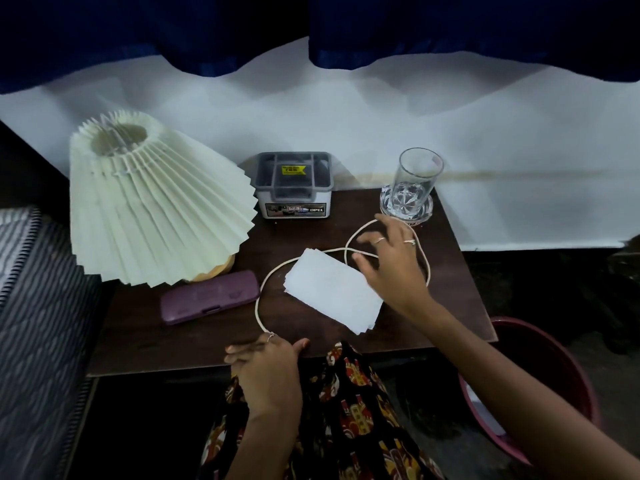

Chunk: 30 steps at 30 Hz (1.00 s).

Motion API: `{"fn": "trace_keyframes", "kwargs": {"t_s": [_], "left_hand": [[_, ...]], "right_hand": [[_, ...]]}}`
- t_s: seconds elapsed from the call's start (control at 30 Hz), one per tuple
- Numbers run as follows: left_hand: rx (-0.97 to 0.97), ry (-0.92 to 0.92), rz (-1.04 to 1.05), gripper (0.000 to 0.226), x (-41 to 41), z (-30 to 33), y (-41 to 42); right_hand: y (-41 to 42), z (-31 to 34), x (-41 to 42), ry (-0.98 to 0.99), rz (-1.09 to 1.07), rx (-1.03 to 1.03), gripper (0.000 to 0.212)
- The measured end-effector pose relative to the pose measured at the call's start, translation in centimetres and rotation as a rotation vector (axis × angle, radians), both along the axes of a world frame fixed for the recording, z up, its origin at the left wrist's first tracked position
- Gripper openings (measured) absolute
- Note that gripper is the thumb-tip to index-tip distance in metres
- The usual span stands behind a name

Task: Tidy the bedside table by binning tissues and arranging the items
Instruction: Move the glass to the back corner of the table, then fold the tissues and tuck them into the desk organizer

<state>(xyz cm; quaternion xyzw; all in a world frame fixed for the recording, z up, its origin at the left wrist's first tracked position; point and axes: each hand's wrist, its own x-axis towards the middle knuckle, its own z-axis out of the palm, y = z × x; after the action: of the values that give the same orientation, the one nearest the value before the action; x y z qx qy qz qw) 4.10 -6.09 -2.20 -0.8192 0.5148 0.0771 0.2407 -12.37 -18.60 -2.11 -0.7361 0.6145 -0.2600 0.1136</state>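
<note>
White cord (pixel 349 251) loops round tissues (pixel 332 292), nr glass (pixel 414 183).

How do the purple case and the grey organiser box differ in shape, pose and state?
The purple case is long, flat and closed, lying near the table's front by the lamp base. The grey organiser box is squarish, taller and open-topped with compartments, standing at the back edge. Both rest on the table, untouched by either hand.

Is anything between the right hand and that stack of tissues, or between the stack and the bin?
Nothing blocks the right hand, which is open right at the tissues. The white cord loops around the stack. The path to the red bin, off the table's right front edge, looks free.
</note>
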Motion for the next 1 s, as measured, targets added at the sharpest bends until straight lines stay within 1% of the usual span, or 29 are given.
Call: {"fn": "trace_keyframes", "kwargs": {"t_s": [0.07,0.13,0.2,0.3,0.43,0.5,0.6,0.63,0.7,0.77,0.87,0.93,1.0], "left_hand": [[-0.004,0.013,0.000,0.080,0.1,0.1,0.0],[-0.008,0.037,0.000,0.080,0.2,0.0,0.0],[-0.019,0.054,-0.002,0.080,0.2,0.0,-0.1],[-0.023,0.071,-0.002,0.082,0.3,-0.1,-0.1],[-0.022,0.080,-0.012,0.082,0.4,0.1,0.0],[-0.005,0.106,0.003,0.081,0.4,0.5,-0.1],[0.024,0.201,0.018,0.072,1.1,0.9,-0.4],[0.028,0.257,0.021,0.068,1.6,1.0,-0.5],[0.048,0.394,0.032,0.063,2.6,1.8,-0.5],[0.039,0.504,0.051,0.060,3.6,3.0,-0.5],[-0.056,0.606,0.083,0.058,4.6,5.4,-0.4],[-0.169,0.733,0.087,0.066,5.1,6.5,-0.6],[-0.300,0.959,0.103,0.079,5.3,7.6,-1.1]], "right_hand": [[0.2,-0.4,1.2,0.138,0.068,0.116,0.034],[0.3,-0.7,2.0,0.238,0.098,0.235,0.042],[0.3,-0.9,2.5,0.316,0.106,0.294,0.047],[0.4,-0.9,3.1,0.375,0.076,0.341,0.052],[0.1,-0.6,3.8,0.371,0.029,0.413,0.052],[-0.2,-0.3,4.0,0.314,0.010,0.447,0.043],[-0.1,0.1,4.0,0.129,0.030,0.392,0.013],[0.1,0.4,4.0,0.060,0.043,0.406,0.008],[0.7,1.2,3.7,-0.050,0.064,0.473,0.010],[1.2,2.0,3.2,-0.103,0.089,0.503,0.011],[1.8,3.6,2.4,-0.181,0.115,0.487,0.014],[2.2,4.9,1.9,-0.269,0.157,0.518,0.019],[2.8,6.5,1.5,-0.309,0.265,0.595,0.022]]}}
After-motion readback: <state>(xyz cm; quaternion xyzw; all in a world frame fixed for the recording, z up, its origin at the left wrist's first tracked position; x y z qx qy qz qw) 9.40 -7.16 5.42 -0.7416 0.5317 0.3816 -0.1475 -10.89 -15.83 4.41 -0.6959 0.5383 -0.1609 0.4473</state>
